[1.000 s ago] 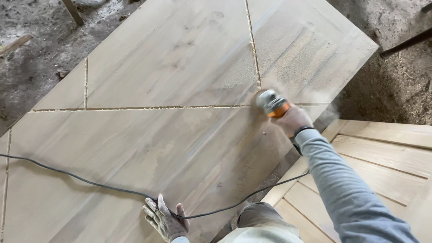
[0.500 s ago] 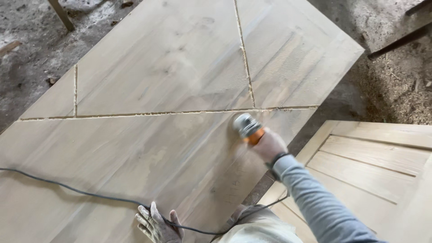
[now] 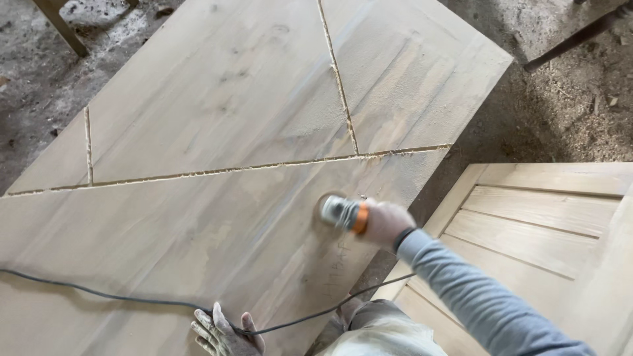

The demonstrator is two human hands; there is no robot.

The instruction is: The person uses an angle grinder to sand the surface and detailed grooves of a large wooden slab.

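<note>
A large pale wooden panel [image 3: 217, 132] with grooved lines lies flat in front of me, dusted with sawdust. My right hand [image 3: 386, 223], gloved, grips a grey and orange power sander [image 3: 339, 213] pressed on the panel's near right part. My left hand [image 3: 221, 335], in a dusty glove, rests flat with fingers spread on the panel's near edge. The sander's black cord [image 3: 99, 295] runs across the panel and under that hand.
A second pale wooden door panel [image 3: 547, 224] lies to the right, lower down. Dirt floor with sawdust [image 3: 567, 112] surrounds the work. A dark bar [image 3: 573, 36] crosses the top right and a wooden leg [image 3: 59, 26] stands at top left.
My right hand has drawn the sander toward me and leftward, from the groove junction down onto the near panel section. My left hand stays on the near edge.
</note>
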